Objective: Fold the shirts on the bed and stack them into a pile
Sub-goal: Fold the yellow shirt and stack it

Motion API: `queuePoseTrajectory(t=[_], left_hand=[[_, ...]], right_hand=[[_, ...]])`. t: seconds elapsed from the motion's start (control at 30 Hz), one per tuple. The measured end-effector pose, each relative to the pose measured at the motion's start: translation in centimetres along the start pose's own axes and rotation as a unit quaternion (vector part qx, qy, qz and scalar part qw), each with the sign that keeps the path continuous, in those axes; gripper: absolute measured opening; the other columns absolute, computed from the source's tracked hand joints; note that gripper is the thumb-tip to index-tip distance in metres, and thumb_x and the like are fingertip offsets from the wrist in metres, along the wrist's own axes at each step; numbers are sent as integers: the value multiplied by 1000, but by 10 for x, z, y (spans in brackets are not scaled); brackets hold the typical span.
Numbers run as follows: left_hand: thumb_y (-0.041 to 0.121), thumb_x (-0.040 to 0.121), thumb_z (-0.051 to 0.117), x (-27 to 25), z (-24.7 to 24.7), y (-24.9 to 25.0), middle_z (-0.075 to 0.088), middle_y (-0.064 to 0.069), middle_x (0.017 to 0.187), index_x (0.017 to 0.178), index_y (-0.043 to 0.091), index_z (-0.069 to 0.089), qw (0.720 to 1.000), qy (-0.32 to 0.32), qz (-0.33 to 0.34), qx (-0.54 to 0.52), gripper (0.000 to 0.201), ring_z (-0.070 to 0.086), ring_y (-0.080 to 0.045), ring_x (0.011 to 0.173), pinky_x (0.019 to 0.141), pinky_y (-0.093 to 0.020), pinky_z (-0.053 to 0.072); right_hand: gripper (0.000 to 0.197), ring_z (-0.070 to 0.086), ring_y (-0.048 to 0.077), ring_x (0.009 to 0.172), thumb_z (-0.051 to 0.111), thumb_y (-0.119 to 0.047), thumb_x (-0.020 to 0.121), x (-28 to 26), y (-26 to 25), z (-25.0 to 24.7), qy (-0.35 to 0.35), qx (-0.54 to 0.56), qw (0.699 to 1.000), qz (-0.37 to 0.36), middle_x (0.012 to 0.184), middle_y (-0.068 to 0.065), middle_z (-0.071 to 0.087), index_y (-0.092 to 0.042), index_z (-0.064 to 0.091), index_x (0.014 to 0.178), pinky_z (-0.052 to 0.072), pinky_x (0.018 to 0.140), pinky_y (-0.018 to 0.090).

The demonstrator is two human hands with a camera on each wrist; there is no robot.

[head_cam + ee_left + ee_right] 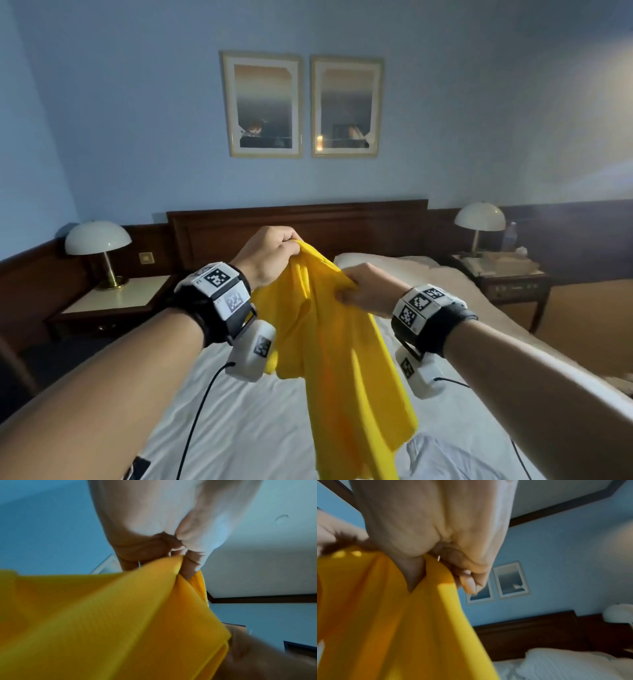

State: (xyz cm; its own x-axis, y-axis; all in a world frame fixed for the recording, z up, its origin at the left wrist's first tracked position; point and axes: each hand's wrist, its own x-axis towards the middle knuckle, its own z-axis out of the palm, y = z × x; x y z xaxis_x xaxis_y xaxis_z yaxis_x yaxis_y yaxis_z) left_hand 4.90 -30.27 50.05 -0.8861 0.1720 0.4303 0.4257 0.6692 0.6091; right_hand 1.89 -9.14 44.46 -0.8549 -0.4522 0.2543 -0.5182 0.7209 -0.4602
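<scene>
Two framed pictures (301, 106), bedside lamps (97, 240)

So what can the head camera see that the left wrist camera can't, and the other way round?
Only the head view shows the white bed, both bedside lamps, the two framed pictures, the right hand and how the yellow shirt hangs down over the sheet.

Only the left wrist view shows, from below, the fingers curled into the cloth, with the ceiling behind.

Both show the left hand gripping the yellow shirt, and the blue wall.
</scene>
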Motion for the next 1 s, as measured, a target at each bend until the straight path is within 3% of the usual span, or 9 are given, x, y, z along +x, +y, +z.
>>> queuePoseTrajectory(t=[0.17,0.27,0.33,0.43,0.5,0.57,0.67,0.87,1.0], left_hand=[[21,92,50,-8,-10,-8,56,-7,65,73,2,65,1000,15,-16,-21,30,50,-18,65,63,-31,37],[32,73,46,-12,-18,-22,42,-2,56,57,11,49,999,24,-38,-8,26,41,-18,59,62,-34,33],[42,74,53,-13,-23,-32,40,0,54,58,16,46,996,-17,-79,23,31,39,-18,56,63,-35,34],[77,73,65,-18,-23,-47,54,4,62,71,18,51,974,-108,-127,153,61,51,-17,59,61,-34,38],[87,64,64,-25,-17,-56,59,3,65,73,17,51,948,-91,-115,283,72,55,-18,61,57,-33,40],[70,79,66,-28,-10,-64,60,-1,65,71,14,50,938,-53,-83,332,59,61,-26,66,60,-35,49],[41,94,62,-30,-10,-76,60,-4,67,70,13,54,962,-35,-57,265,37,61,-27,69,60,-33,46],[18,98,61,-22,-16,-84,69,-11,78,80,14,72,992,-26,-76,99,21,62,-25,72,61,-30,43],[16,99,58,-12,-26,-75,69,-6,81,91,15,74,993,68,-85,33,17,61,-20,73,63,-26,45]], right_hand=[[14,55,18,70,55,-5,83,-9,48,31,-69,-59,991,95,77,5,61,-14,61,75,47,63,33],[27,49,15,64,56,-5,84,-4,56,24,-50,-44,992,110,69,1,54,-20,52,63,41,59,29],[33,44,11,58,58,-7,90,1,48,16,-22,-19,995,93,65,-1,50,-22,50,62,36,54,24],[34,43,12,55,54,-1,88,14,30,10,44,38,997,52,62,-1,50,-24,52,63,33,50,24],[35,45,13,56,54,-1,88,24,18,9,71,59,995,32,64,-3,52,-28,54,66,36,52,25],[32,48,11,58,54,-4,89,31,10,6,64,43,997,20,67,-5,55,-30,56,72,38,53,24],[15,55,14,67,60,-15,90,34,5,-2,56,-56,997,9,74,-5,58,-24,60,77,39,56,23],[19,52,17,79,67,-32,90,25,25,-8,8,-180,982,55,80,-1,55,-21,56,79,38,70,26],[22,53,18,75,70,-36,88,8,45,-2,-8,-151,984,92,82,3,60,-14,65,84,39,65,27]])
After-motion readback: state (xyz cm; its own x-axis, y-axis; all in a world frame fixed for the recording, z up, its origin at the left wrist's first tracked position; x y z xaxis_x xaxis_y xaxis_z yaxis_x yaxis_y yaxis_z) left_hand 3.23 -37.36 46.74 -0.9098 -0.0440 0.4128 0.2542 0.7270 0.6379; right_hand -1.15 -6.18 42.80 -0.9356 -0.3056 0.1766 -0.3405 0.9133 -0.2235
